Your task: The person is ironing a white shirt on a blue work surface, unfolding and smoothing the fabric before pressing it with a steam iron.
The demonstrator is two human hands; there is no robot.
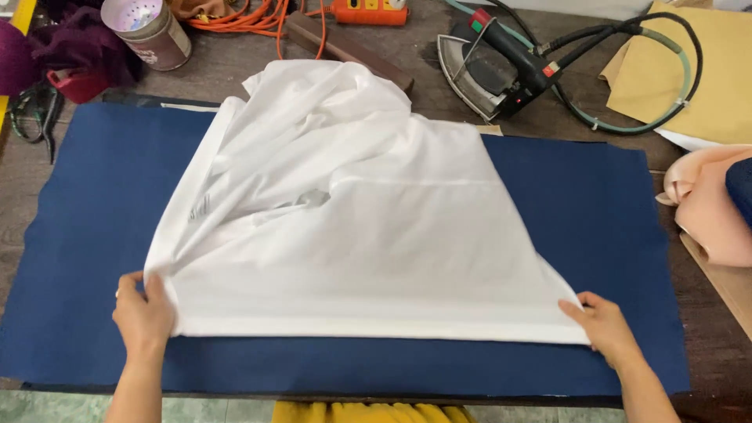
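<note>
Two hands pinch one white cotton garment [345,235]: our left hand [142,313] grips its near left corner, our right hand [601,325] the right. It lies rumpled on one navy felt mat [86,235]; one steam iron [489,66] rests on the worktop [235,70] beyond.

Smooth white cloth [352,235] lies creased on a matt navy felt-like mat [94,196], over rough worn wood table [235,63].

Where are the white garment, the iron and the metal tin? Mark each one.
white garment [352,258], head view, on its flat middle panel.
iron [489,66], head view, on its dark body below the handle.
metal tin [153,33], head view, on its side wall.
</note>
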